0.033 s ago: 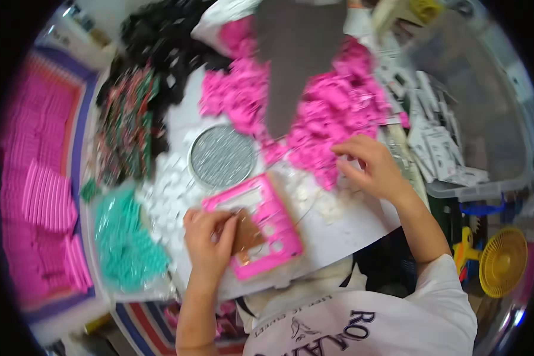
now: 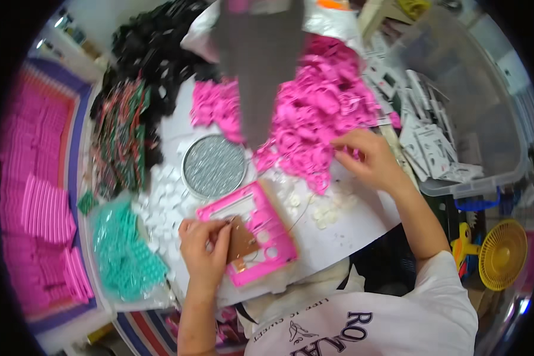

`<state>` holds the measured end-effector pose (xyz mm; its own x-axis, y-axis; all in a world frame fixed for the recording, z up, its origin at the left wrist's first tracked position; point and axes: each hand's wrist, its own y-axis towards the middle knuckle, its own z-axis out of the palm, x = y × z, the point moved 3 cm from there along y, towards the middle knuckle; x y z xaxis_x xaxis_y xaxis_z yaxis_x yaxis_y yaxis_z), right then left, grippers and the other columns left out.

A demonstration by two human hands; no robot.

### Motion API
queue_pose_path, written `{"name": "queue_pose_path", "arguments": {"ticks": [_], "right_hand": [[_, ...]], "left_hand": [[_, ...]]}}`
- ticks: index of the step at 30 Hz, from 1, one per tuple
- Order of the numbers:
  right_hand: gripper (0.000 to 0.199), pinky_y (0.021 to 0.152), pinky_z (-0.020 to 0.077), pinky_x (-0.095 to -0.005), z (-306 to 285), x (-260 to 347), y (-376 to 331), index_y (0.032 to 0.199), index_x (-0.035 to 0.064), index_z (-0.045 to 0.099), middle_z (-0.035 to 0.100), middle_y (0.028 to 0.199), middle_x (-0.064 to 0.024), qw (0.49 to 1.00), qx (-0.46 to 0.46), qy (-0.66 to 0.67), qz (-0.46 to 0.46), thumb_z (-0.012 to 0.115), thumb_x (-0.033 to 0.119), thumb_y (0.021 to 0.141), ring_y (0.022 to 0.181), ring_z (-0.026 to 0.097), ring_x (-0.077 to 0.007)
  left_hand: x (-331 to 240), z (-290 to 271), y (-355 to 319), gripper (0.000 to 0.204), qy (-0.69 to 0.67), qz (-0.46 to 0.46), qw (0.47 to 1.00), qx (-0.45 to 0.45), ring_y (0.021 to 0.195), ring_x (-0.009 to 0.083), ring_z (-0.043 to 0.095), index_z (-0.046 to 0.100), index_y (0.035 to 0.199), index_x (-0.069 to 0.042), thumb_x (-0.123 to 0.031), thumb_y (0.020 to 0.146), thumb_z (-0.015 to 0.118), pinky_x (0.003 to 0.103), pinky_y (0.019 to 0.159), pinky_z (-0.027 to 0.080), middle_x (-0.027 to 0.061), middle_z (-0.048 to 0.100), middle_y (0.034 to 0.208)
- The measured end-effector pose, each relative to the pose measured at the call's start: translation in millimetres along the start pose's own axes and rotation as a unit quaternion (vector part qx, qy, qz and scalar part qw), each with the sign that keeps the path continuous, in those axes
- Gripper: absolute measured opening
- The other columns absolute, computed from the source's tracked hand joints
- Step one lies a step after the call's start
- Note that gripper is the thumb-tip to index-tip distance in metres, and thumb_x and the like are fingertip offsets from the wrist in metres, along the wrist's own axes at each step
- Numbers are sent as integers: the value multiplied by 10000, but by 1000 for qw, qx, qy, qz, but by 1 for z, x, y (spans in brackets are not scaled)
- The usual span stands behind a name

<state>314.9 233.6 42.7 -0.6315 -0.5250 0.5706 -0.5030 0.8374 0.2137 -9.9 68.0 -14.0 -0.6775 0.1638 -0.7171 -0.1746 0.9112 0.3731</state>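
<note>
My left hand [image 2: 204,246] presses a small brown circuit board [image 2: 241,242] onto a flat pink plastic panel [image 2: 266,221] with round and square cut-outs. The panel lies on the white table sheet in front of me. My right hand [image 2: 371,161] reaches to the near edge of a big heap of pink plastic parts [image 2: 314,110], and its fingertips pinch one pink part there. Between the hands lie small white round pieces [image 2: 326,210].
A round tin of silvery bits [image 2: 213,166] stands behind the panel. Further left are white chips [image 2: 160,207], a bag of teal parts [image 2: 121,252], wired green boards [image 2: 118,136], black parts [image 2: 154,47] and pink stacks [image 2: 38,202]. A clear bin [image 2: 474,172] and a yellow fan [image 2: 502,254] stand right.
</note>
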Motion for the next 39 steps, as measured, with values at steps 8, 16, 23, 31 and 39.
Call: {"name": "queue_pose_path", "arguments": {"ticks": [8,16,23,31,39], "right_hand": [[254,669,518,-324,-25,-13,67,1076,6,749,734,860,-125,997,-77,-11,-4,711,182,896,740,682,-200],[201,628,501,-264,45,34,42,1072,17,759,744,903,-86,994,40,89,-47,721,90,889,714,657,-131],[351,917,524,-478,158,142,138,1173,-2,667,692,1072,-203,955,-58,163,-240,706,120,847,1016,644,-400],[544,974,544,-499,225,107,364,1341,153,607,514,1393,-205,993,-85,-80,19,756,202,820,1282,506,-470],[287,849,557,-497,203,97,324,1108,139,687,695,1100,-147,984,-86,-127,-91,745,214,837,1042,672,-409]], "left_hand": [[-14,9,3,133,54,74,996,-7,774,182,636,753,915,-110,-45,802,775,379,898,375,4,721,825],[-6,7,3,157,60,83,995,-4,795,191,612,742,934,-127,-70,794,786,385,897,358,-16,727,868],[-2,8,-2,180,52,75,996,-25,858,204,593,731,949,-136,-94,784,788,397,891,365,-32,730,924],[-3,10,-6,174,25,53,998,-31,883,217,596,752,943,-139,-93,778,782,405,924,368,-15,717,889],[2,13,-6,139,-15,38,998,-53,852,226,612,742,928,-101,-52,799,764,384,897,411,23,700,871]]}}
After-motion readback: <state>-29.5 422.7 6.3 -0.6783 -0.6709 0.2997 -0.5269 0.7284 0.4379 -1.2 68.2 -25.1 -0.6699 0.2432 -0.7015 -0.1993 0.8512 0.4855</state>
